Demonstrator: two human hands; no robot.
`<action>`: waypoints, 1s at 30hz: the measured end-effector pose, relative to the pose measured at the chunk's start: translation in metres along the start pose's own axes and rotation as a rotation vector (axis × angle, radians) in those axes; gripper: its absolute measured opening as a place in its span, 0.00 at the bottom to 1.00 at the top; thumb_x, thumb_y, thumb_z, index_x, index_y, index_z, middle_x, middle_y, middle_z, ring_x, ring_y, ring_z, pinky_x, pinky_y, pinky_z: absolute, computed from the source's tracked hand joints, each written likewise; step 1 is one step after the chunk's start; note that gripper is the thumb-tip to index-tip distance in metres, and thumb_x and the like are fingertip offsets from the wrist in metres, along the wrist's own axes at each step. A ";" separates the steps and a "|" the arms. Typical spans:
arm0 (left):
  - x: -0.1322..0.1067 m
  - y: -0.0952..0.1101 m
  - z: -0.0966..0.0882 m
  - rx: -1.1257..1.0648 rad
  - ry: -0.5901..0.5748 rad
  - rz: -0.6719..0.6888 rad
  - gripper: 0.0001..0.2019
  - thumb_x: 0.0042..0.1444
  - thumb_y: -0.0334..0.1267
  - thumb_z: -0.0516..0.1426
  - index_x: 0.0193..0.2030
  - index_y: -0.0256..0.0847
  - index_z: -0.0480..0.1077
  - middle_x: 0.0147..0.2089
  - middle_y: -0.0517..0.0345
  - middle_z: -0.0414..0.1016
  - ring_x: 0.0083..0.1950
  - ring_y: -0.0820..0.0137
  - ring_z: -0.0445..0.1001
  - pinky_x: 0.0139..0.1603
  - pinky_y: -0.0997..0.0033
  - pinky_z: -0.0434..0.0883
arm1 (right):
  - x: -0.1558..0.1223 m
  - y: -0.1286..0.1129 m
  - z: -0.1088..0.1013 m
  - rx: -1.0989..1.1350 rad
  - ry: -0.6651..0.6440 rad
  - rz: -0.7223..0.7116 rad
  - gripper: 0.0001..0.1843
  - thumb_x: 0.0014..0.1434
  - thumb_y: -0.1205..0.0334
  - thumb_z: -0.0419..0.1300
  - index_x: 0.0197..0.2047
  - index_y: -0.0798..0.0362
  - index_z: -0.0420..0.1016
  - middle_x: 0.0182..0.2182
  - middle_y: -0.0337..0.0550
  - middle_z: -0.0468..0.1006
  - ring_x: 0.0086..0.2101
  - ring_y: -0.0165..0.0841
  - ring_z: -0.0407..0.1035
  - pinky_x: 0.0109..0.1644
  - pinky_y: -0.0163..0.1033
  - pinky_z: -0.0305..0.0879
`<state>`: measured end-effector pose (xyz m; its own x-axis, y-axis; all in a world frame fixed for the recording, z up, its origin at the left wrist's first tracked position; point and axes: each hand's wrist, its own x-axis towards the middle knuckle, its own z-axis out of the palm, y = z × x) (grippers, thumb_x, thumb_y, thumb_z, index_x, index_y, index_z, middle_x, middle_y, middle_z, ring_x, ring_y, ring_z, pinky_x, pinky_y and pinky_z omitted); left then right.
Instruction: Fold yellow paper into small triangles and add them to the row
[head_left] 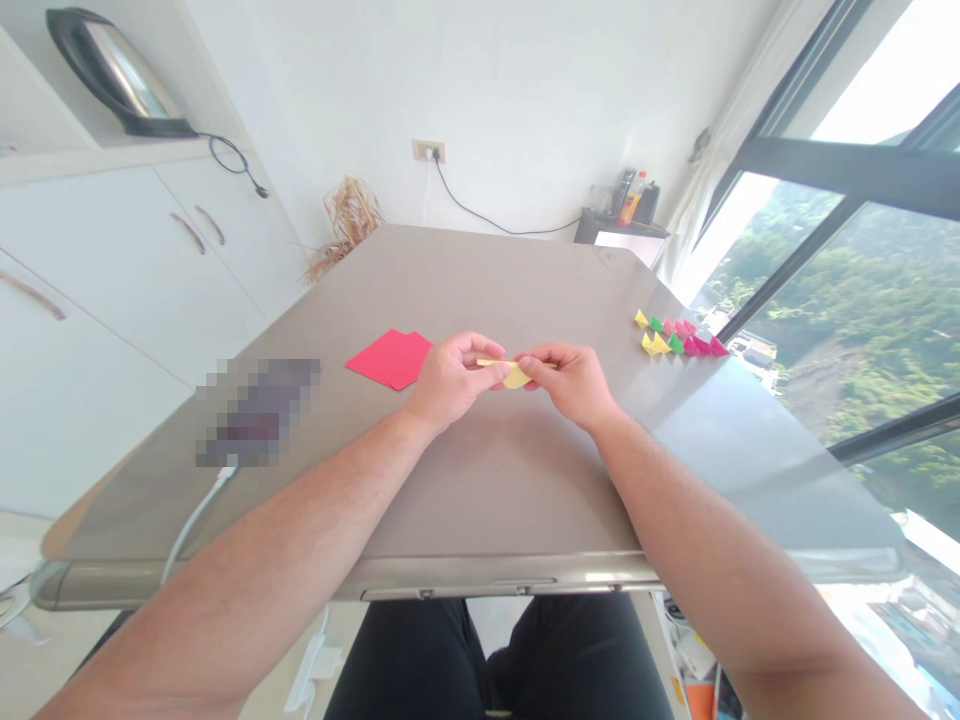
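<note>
Above the middle of the grey table [465, 480], my left hand [450, 380] and my right hand [571, 385] meet, both pinched on a small yellow folded paper [514, 374] held between their fingertips. Left of my left hand, a stack of red paper sheets [390, 357] lies flat on the table. Several small folded paper pieces [679, 337] in yellow, green and pink sit in rows near the table's right edge.
A blurred dark object [259, 410] with a white cable [196, 515] lies at the left of the table. White cabinets [112, 260] stand to the left and a large window [847, 300] to the right. Dried grass [349, 215] and bottles [630, 198] are beyond the far edge.
</note>
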<state>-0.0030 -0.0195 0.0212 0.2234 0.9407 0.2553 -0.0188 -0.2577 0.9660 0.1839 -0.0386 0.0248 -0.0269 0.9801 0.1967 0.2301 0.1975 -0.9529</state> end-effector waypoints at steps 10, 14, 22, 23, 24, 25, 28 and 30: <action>0.002 0.000 -0.002 0.040 0.009 -0.030 0.15 0.47 0.44 0.71 0.37 0.38 0.77 0.31 0.56 0.82 0.32 0.66 0.81 0.37 0.65 0.79 | -0.002 -0.004 0.002 -0.145 0.005 0.011 0.11 0.56 0.53 0.65 0.34 0.52 0.81 0.31 0.41 0.82 0.30 0.33 0.75 0.33 0.37 0.68; 0.002 -0.001 -0.001 0.027 -0.028 -0.096 0.14 0.47 0.43 0.70 0.37 0.37 0.78 0.32 0.54 0.82 0.33 0.65 0.82 0.40 0.64 0.79 | -0.003 -0.003 0.004 -0.213 0.030 -0.007 0.11 0.56 0.52 0.63 0.32 0.52 0.78 0.28 0.40 0.80 0.28 0.32 0.73 0.30 0.35 0.64; 0.002 -0.001 -0.001 -0.009 -0.027 -0.110 0.12 0.50 0.42 0.68 0.35 0.36 0.78 0.33 0.53 0.82 0.34 0.65 0.82 0.39 0.63 0.80 | -0.004 -0.002 0.005 -0.252 0.051 -0.030 0.12 0.56 0.52 0.62 0.32 0.52 0.77 0.26 0.39 0.78 0.26 0.31 0.68 0.29 0.36 0.62; 0.002 -0.001 -0.001 0.005 -0.028 -0.109 0.11 0.51 0.42 0.68 0.35 0.36 0.78 0.33 0.52 0.82 0.34 0.65 0.82 0.40 0.62 0.80 | -0.003 -0.001 0.005 -0.254 0.052 -0.035 0.12 0.56 0.52 0.62 0.32 0.52 0.78 0.26 0.39 0.78 0.27 0.31 0.68 0.30 0.36 0.62; 0.003 -0.001 -0.001 0.020 -0.030 -0.108 0.11 0.51 0.43 0.68 0.35 0.36 0.78 0.33 0.52 0.82 0.34 0.65 0.82 0.40 0.62 0.81 | -0.003 -0.001 0.005 -0.256 0.052 -0.040 0.11 0.56 0.52 0.62 0.32 0.52 0.77 0.26 0.39 0.78 0.27 0.31 0.68 0.30 0.36 0.62; 0.003 -0.001 -0.001 0.029 -0.031 -0.108 0.11 0.52 0.43 0.68 0.35 0.36 0.78 0.33 0.52 0.82 0.33 0.65 0.82 0.40 0.62 0.81 | -0.003 -0.001 0.005 -0.258 0.052 -0.044 0.11 0.56 0.52 0.62 0.32 0.52 0.77 0.26 0.39 0.78 0.27 0.31 0.68 0.30 0.36 0.62; 0.003 0.000 -0.002 0.015 -0.018 -0.118 0.12 0.50 0.43 0.68 0.36 0.36 0.78 0.33 0.52 0.82 0.34 0.64 0.82 0.40 0.61 0.81 | -0.004 0.000 0.005 -0.259 0.062 -0.047 0.11 0.56 0.52 0.62 0.32 0.51 0.77 0.26 0.39 0.79 0.27 0.31 0.68 0.30 0.36 0.62; 0.003 0.001 -0.003 0.000 -0.002 -0.127 0.14 0.48 0.42 0.70 0.37 0.36 0.78 0.33 0.52 0.82 0.35 0.64 0.82 0.41 0.61 0.81 | -0.004 -0.001 0.004 -0.258 0.073 -0.041 0.11 0.56 0.52 0.62 0.32 0.51 0.77 0.26 0.39 0.78 0.27 0.31 0.68 0.30 0.36 0.61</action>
<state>-0.0050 -0.0166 0.0226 0.2261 0.9653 0.1309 0.0097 -0.1366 0.9906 0.1801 -0.0424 0.0239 0.0264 0.9656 0.2586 0.4710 0.2162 -0.8552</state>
